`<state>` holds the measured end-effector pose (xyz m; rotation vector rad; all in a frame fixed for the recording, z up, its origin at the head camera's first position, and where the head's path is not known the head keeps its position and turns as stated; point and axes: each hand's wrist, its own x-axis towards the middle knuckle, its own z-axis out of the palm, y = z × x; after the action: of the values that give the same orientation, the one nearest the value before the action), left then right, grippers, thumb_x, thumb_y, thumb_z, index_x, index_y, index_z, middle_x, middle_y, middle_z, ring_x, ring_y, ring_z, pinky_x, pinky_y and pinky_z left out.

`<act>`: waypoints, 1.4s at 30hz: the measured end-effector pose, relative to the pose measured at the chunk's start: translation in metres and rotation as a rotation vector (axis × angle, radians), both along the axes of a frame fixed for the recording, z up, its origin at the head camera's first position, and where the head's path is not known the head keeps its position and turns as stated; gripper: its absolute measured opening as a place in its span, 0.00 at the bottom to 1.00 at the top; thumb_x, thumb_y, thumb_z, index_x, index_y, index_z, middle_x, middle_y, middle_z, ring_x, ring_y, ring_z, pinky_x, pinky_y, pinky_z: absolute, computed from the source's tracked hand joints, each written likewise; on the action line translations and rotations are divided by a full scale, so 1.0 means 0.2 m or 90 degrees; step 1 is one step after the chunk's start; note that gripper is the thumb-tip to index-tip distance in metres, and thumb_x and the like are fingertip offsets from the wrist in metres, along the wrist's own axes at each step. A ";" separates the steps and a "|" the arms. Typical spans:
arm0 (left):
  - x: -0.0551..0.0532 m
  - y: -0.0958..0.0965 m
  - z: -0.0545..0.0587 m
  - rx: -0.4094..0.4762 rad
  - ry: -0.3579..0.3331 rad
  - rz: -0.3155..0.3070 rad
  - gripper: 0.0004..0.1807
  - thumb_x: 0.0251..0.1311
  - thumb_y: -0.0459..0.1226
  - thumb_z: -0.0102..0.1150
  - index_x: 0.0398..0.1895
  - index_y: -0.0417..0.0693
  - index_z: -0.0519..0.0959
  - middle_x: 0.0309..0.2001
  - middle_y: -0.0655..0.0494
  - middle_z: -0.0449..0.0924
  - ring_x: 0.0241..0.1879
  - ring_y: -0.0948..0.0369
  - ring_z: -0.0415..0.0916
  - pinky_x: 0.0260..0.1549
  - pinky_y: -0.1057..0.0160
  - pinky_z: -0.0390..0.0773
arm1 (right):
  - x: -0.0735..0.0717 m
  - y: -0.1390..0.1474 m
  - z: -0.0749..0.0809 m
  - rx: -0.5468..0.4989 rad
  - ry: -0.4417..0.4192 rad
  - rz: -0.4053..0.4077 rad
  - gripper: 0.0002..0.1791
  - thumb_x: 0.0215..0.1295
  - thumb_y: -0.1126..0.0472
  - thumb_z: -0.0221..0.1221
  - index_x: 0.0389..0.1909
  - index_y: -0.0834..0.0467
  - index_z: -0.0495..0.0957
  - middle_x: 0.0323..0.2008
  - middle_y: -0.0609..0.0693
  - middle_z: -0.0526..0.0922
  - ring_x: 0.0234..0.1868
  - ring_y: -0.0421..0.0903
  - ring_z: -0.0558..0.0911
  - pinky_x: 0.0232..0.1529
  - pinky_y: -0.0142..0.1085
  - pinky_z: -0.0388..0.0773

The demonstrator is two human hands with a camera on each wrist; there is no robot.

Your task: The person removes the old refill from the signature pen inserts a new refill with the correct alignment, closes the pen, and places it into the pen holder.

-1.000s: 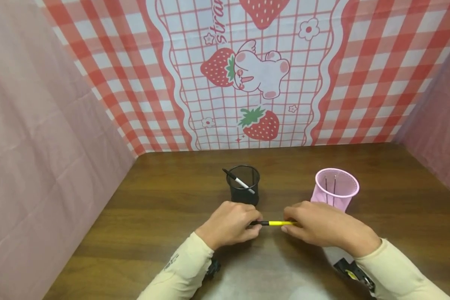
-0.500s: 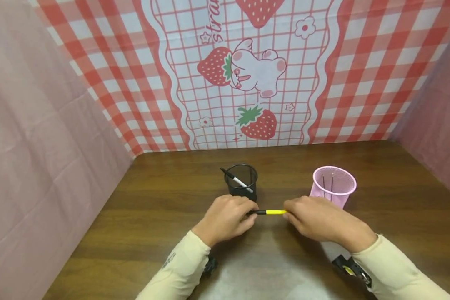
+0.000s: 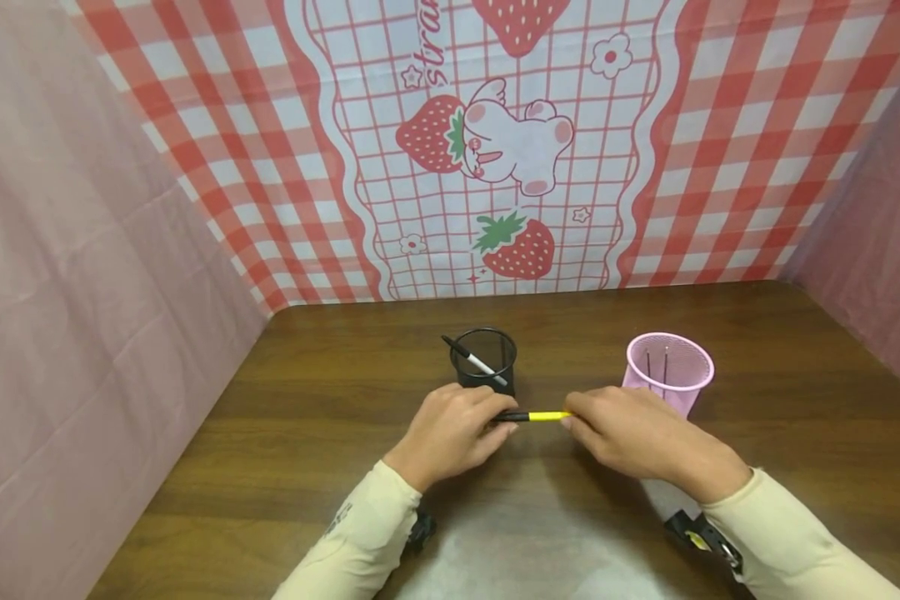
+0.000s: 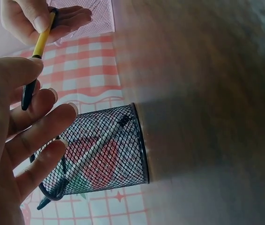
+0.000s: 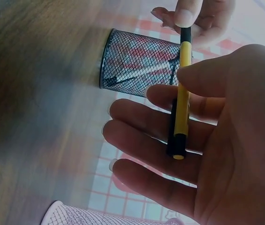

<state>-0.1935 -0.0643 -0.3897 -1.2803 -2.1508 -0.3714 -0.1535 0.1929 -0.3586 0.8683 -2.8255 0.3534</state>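
A yellow pen (image 3: pixel 547 416) with a black end is held level between the two hands, in front of the cups. My left hand (image 3: pixel 453 433) pinches its black end between thumb and index finger. My right hand (image 3: pixel 630 429) pinches the yellow barrel, thumb on top, as the right wrist view shows; a black strip (image 5: pixel 171 131) lies along the barrel there. Just beyond the left hand stands a black mesh pen cup (image 3: pixel 487 382) with a white marker (image 3: pixel 483 364) with a black cap leaning in it. A pink mesh cup (image 3: pixel 671 389) stands behind the right hand.
The dark wooden table (image 3: pixel 330 467) runs back to a red-and-white checked strawberry cloth (image 3: pixel 525 250). Pink cloth (image 3: pixel 112 275) hangs along the left side, and another pink curtain (image 3: pixel 885 225) along the right.
Both hands have moved away from the body with the pen between them, closer to the cups. The right hand's grip has shifted toward the yellow end, so more barrel shows between the hands.
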 end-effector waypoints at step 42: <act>0.00 0.00 -0.02 0.158 -0.218 -0.058 0.07 0.61 0.42 0.71 0.37 0.52 0.82 0.32 0.67 0.79 0.28 0.74 0.71 0.28 0.79 0.73 | -0.02 0.00 -0.01 -0.168 -0.087 0.071 0.12 0.76 0.52 0.56 0.28 0.44 0.77 0.20 0.32 0.70 0.21 0.31 0.70 0.23 0.29 0.70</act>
<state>-0.1935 -0.0647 -0.3938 -1.2425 -2.2357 -0.9241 -0.1565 0.1920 -0.3608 0.9770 -2.7682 0.8085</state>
